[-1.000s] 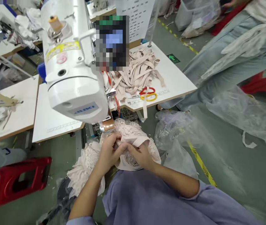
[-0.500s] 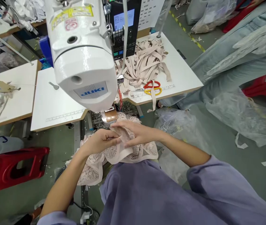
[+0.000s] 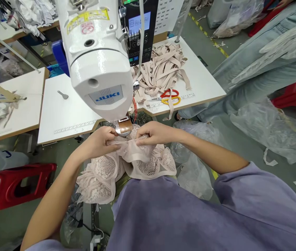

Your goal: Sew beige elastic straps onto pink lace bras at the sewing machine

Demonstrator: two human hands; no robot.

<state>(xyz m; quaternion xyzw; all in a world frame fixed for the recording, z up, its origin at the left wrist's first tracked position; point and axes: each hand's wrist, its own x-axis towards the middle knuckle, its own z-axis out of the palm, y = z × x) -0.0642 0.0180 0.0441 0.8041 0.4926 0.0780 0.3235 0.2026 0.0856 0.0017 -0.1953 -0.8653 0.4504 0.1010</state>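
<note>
A pale pink lace garment point(image 3: 137, 162) lies bunched on my lap under the head of a white sewing machine point(image 3: 98, 62). My left hand point(image 3: 98, 141) pinches its upper edge on the left. My right hand point(image 3: 154, 133) grips the same edge on the right. Between the two hands the edge is pulled into a straight band just in front of the machine's copper-coloured cylinder arm point(image 3: 124, 126). Both hands are closed on the fabric.
A heap of beige elastic strips point(image 3: 161, 69) and red and yellow scissors point(image 3: 170, 97) lie on the white table point(image 3: 205, 87) to the right. Clear plastic bags point(image 3: 270, 129) lie on the floor. Another person in light denim point(image 3: 255, 66) stands at the right. A red stool point(image 3: 14, 186) is on the left.
My hands rose from my lap to the cylinder arm. The right hand, flat half a second ago, closed on the edge. The edge is now stretched between them.
</note>
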